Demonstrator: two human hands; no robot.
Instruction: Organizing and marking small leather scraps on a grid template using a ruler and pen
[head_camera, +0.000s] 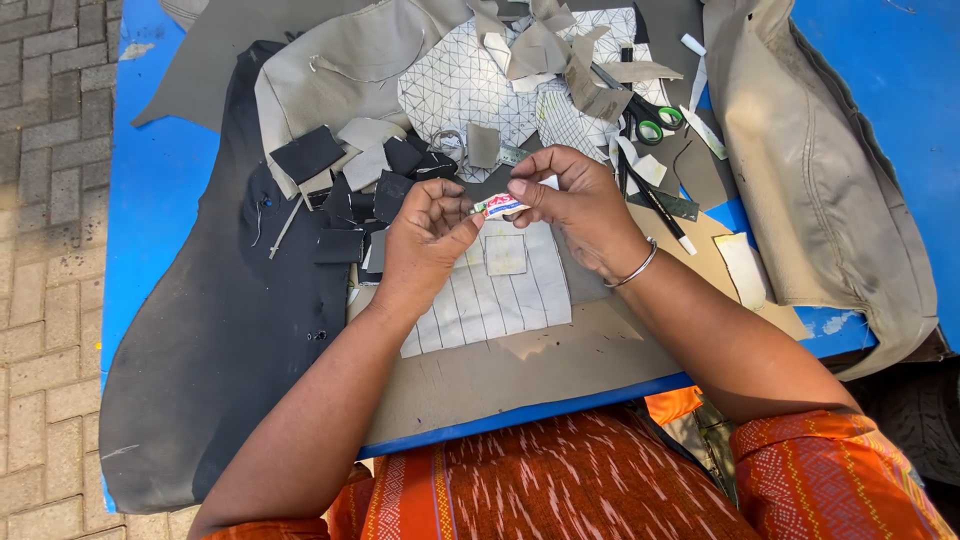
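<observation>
Blue table (160, 200) stood on grey paving, strewn with fabric. Left hand (428, 240) and right hand (580, 205) met above it, fingertips pinched on opposite ends of small white-and-red tube (499, 206), wrists bent inward, forearms angled up from lap. Directly below fingers lay pale stitched panel (490, 300). Left of fingers, dark cut patches (350, 200). Beyond right fingers, green-handled scissors (650, 118). Silver bangle (638, 268) circled right wrist.

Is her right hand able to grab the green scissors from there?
Probably yes. The scissors lie just beyond the right hand, with their green handles uncovered. But that hand and the left hand both pinch a small tube, so it would have to let go first.
</observation>
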